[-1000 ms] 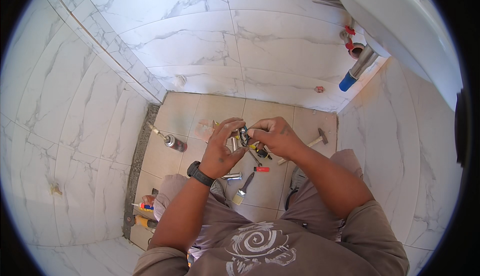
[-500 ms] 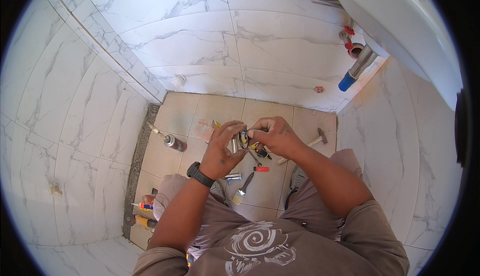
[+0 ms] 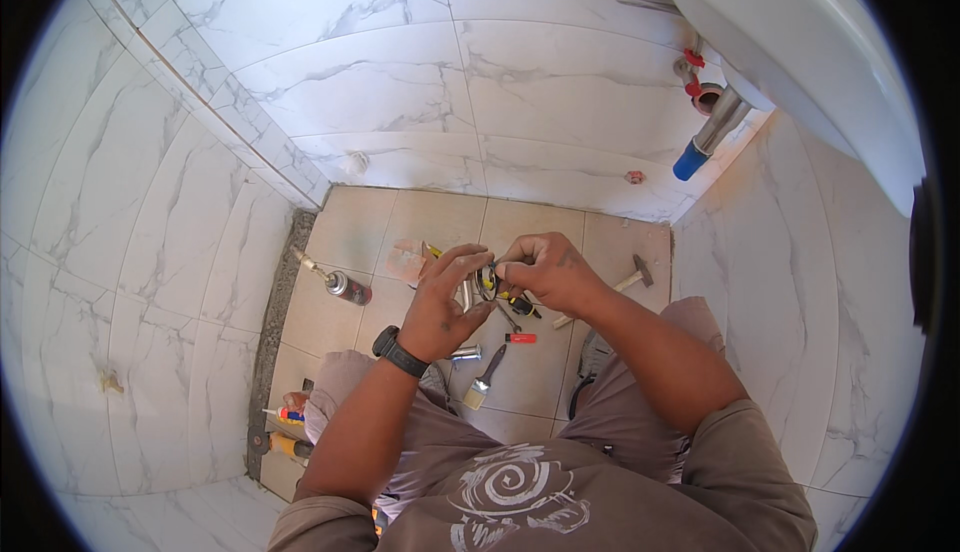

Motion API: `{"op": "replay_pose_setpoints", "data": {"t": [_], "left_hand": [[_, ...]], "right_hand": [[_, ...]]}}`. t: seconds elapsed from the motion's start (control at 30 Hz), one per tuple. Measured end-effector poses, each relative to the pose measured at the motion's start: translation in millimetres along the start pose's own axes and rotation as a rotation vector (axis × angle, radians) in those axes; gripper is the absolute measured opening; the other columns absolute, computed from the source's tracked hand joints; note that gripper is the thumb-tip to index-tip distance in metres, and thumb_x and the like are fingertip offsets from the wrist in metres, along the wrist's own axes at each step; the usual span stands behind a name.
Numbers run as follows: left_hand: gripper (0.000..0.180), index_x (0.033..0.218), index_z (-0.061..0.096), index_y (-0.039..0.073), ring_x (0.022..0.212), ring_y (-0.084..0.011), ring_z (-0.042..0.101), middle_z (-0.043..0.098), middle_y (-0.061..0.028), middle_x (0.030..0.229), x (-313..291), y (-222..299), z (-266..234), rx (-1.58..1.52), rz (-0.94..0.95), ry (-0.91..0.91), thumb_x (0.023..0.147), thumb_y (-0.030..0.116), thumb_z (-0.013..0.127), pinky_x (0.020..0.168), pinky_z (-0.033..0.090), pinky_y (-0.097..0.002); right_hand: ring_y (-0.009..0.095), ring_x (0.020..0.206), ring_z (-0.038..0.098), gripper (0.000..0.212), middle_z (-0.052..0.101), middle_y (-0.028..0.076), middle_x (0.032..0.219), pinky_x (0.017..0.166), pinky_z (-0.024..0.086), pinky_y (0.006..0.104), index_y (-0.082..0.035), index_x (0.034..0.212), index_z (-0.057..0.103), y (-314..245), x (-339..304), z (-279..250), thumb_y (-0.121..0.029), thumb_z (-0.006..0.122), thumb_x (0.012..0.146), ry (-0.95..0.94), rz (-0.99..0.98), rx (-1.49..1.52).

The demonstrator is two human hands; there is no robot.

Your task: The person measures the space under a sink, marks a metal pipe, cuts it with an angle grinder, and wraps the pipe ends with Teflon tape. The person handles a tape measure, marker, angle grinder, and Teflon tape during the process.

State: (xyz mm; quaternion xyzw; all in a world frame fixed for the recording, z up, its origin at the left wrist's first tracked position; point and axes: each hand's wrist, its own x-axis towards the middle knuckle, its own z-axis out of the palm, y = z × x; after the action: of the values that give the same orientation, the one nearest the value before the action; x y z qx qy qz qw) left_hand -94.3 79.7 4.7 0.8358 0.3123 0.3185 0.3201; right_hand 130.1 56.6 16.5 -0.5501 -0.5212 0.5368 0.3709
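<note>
Both my hands meet above the tiled floor, in front of my knees. My left hand (image 3: 448,297), a dark watch (image 3: 400,350) on its wrist, curves its thumb and fingers around the edge of a small round ring-like piece (image 3: 482,282), partly hidden by the fingers. From the other side, my right hand (image 3: 548,270) pinches thumb against fingers at the ring's edge; what sits in that pinch is too small to tell. Below them on the floor lie a wrench (image 3: 511,318), a yellow-and-black tool (image 3: 523,305), a red lighter (image 3: 521,338) and a chrome fitting (image 3: 467,353).
A paintbrush (image 3: 486,378) lies between my feet, a hammer (image 3: 636,276) to the right. At left are a gas torch canister (image 3: 349,288), a glue tube (image 3: 287,415) and a yellow-handled tool (image 3: 288,445). A white basin (image 3: 800,42) with a blue-ended pipe (image 3: 708,142) hangs at upper right.
The view has shifted very slightly. My right fingers have moved a little at the ring's edge; both hands keep their hold.
</note>
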Motion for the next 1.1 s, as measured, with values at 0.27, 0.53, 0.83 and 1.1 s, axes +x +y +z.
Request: {"op": "replay_pose_setpoints", "data": {"t": [0.27,0.53,0.83,1.1], "left_hand": [[0.067,0.137,0.062,0.006,0.13,-0.0335,0.062,0.059,-0.0179,0.143,2.2,0.8,1.6,-0.017,0.003,-0.006,0.075,-0.002,0.086,0.109,0.053,-0.0414],[0.067,0.137,0.062,0.005,0.13,-0.034,0.062,0.059,-0.0181,0.143,2.2,1.8,1.5,-0.017,0.007,-0.013,0.075,-0.002,0.085,0.108,0.053,-0.0416],[0.065,0.137,0.062,0.007,0.127,-0.037,0.062,0.06,-0.0174,0.141,0.6,1.2,1.8,-0.028,0.008,0.007,0.076,0.001,0.084,0.107,0.051,-0.0443],[0.065,0.138,0.061,0.006,0.132,-0.0353,0.06,0.058,-0.0186,0.144,-0.9,-0.5,0.3,0.053,-0.014,0.01,0.077,-0.002,0.084,0.11,0.052,-0.0422]], "right_hand": [[0.014,0.069,0.071,0.034,0.074,0.012,0.078,0.059,0.053,0.0302,0.005,0.094,0.074,0.3,0.5,0.2,-0.027,0.071,0.085,0.023,-0.002,-0.011],[0.013,0.069,0.071,0.032,0.074,0.011,0.077,0.06,0.053,0.0297,0.005,0.09,0.073,0.1,0.5,0.1,-0.026,0.07,0.084,0.021,-0.012,-0.019],[0.017,0.077,0.076,0.03,0.076,0.013,0.083,0.062,0.055,0.0292,0.005,0.094,0.073,1.3,0.1,0.5,-0.023,0.069,0.087,0.002,0.02,0.029],[0.018,0.082,0.077,0.037,0.078,0.014,0.09,0.062,0.055,0.0287,0.006,0.107,0.075,2.2,-0.1,-2.7,-0.027,0.073,0.091,-0.026,0.05,0.016]]}}
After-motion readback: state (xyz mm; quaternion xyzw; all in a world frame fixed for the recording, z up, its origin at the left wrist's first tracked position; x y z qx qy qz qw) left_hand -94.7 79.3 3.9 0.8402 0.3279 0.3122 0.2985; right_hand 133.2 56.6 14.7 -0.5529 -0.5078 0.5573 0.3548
